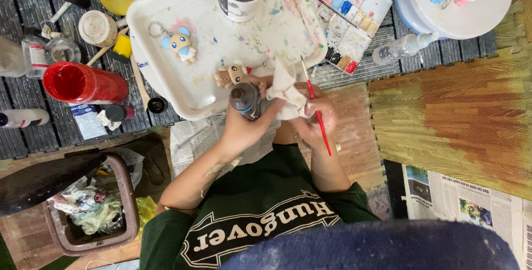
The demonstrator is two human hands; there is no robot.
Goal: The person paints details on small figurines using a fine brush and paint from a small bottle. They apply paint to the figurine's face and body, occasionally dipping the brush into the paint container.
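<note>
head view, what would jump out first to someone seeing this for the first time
At centre, the left hand grips a small dark paint bottle, while the right hand holds a white rag and a thin red paintbrush. Just above them sits a paint-smeared white tray carrying a little blue-eared figurine and a brown one. To the left, a bright red paint jar lies on its side on the dark slatted mat.
</note>
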